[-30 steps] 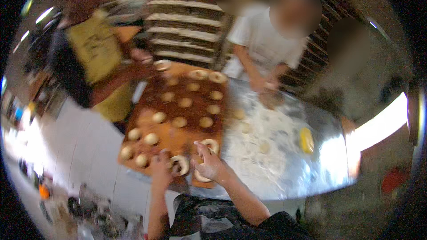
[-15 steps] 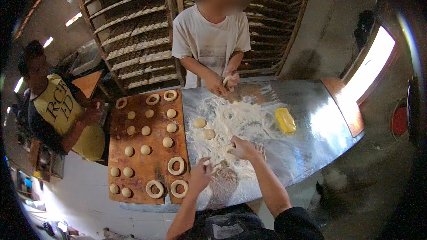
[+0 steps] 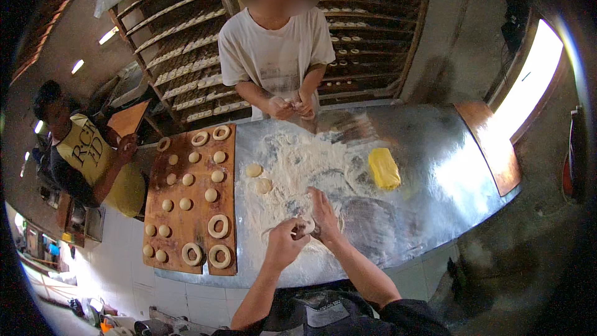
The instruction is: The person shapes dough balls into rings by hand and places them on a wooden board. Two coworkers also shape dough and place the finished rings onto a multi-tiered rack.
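A small pale piece of dough [image 3: 308, 226] shows between my two hands, above the floured metal table [image 3: 429, 143]. My left hand [image 3: 287, 241] is closed on it with curled fingers. My right hand [image 3: 325, 216] has its fingers stretched out, its palm side against the dough; its thumb is hard to make out. White flour [image 3: 298, 155] is spread over the tabletop around and beyond both hands. Two dough balls, one farther [image 3: 254, 170] and one nearer [image 3: 264, 185], lie to the left of the flour.
Wooden boards [image 3: 202, 224] on the left carry several dough balls and rings. A yellow block [image 3: 384, 168] sits right of the flour. Across the table a co-worker in a white shirt [image 3: 277, 50] handles something small. Another person [image 3: 93, 155] is at left. Racks of dough [image 3: 367, 31] stand behind.
My hands have come together, the left moving right and the right turning its fingers out straight. Dough now shows between them. The whole view has shifted slightly.
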Available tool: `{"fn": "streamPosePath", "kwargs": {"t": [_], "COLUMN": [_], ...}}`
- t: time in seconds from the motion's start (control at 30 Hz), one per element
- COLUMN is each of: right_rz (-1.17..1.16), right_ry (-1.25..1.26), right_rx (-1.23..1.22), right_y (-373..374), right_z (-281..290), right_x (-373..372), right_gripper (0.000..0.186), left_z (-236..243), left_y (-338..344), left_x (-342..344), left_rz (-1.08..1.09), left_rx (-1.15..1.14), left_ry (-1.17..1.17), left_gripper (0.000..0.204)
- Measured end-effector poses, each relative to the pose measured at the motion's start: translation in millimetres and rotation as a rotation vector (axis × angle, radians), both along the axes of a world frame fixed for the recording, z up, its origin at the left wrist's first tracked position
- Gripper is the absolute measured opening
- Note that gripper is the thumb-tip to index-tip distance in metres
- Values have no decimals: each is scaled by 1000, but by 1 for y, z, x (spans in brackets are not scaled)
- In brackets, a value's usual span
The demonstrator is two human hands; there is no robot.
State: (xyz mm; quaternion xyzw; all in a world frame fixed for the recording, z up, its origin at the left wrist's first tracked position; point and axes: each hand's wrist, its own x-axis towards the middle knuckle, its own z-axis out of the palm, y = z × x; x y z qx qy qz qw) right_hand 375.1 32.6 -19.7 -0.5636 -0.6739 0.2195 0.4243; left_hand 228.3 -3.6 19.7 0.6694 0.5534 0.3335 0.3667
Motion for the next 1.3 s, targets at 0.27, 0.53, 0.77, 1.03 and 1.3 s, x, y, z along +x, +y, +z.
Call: {"fn": "streamPosePath", "kwargs": {"t": [0.27, 0.53, 0.77, 1.03, 1.3], "right_rz": [661, 474, 900, 914, 475], "right_ry": [1200, 526, 1431, 1226, 982], "right_rx": [-693, -400, -620, -478, -536], "right_y": [-5, -20, -24, -4, 6], "right_z": [-17, 5, 1, 12, -10], "right_x": [33, -7, -42, -129, -222], "right_gripper": [56, 59, 54, 74, 79], "left_z": [-30, -38, -39, -27, -28], "left_y": [0, -18, -28, -19, -2], "left_x": [18, 9, -25, -109, -188], "left_rz": [145, 328, 408, 451, 430], "left_rx": [79, 37, 348, 355, 414], "left_ry": [-579, -174, -136, -223, 134], "left_gripper": [44, 41, 20, 16, 22]}}
